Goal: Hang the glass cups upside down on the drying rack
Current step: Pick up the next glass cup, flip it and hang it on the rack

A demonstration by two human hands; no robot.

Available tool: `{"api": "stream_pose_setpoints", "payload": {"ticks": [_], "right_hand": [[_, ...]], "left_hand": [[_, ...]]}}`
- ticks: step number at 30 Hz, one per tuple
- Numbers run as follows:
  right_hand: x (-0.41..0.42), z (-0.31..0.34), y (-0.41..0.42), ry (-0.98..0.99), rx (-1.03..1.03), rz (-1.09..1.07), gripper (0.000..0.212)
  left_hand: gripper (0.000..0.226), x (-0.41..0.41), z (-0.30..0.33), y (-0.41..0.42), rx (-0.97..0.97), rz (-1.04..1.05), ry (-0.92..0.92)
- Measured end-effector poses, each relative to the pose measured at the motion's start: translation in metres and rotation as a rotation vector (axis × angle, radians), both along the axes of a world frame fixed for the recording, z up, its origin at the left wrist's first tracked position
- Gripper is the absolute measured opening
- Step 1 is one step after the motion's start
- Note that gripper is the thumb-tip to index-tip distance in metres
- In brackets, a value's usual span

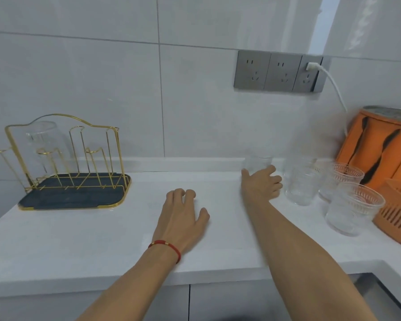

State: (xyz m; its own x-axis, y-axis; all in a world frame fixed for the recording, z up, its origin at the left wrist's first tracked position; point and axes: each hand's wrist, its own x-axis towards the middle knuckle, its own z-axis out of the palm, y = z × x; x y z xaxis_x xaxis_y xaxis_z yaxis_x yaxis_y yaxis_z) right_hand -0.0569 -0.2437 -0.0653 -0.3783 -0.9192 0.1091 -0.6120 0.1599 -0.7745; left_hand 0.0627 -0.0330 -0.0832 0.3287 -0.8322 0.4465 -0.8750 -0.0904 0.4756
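Note:
A gold wire drying rack on a dark tray stands at the counter's left. One clear glass cup hangs upside down on a back-left prong. My right hand reaches to the back wall and wraps a clear glass cup, thumb on its left side and fingers on its right; the cup's lower part is hidden behind the hand. My left hand lies palm down on the white counter, holding nothing. More clear glass cups stand just right of my right hand.
Ribbed glass bowls sit beside an orange slotted basket and an orange appliance at the right. Wall sockets with a white cable are above. A steel sink edge shows at bottom right.

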Motion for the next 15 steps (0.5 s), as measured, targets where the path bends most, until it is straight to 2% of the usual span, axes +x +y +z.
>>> {"api": "stream_pose_setpoints", "payload": {"ticks": [4, 8, 10, 13, 15], "right_hand": [[-0.002, 0.002, 0.007, -0.055, -0.04, 0.075, 0.077], [-0.001, 0.006, 0.042, 0.013, -0.114, 0.444, 0.069], [0.0, 0.009, 0.068, -0.006, -0.164, 0.676, 0.071], [0.002, 0.022, 0.111, -0.093, -0.207, 0.955, 0.076], [0.006, 0.029, 0.132, -0.079, -0.244, 1.071, 0.077]], "left_hand": [[0.044, 0.002, 0.0, 0.0, 0.007, -0.018, 0.058], [0.057, 0.004, 0.004, 0.002, 0.001, -0.082, 0.193], [0.069, 0.006, 0.007, 0.005, -0.021, -0.096, 0.319], [0.089, 0.007, 0.017, 0.013, -0.115, -0.073, 0.616], [0.091, 0.008, 0.023, 0.018, -0.198, -0.043, 0.806]]}}
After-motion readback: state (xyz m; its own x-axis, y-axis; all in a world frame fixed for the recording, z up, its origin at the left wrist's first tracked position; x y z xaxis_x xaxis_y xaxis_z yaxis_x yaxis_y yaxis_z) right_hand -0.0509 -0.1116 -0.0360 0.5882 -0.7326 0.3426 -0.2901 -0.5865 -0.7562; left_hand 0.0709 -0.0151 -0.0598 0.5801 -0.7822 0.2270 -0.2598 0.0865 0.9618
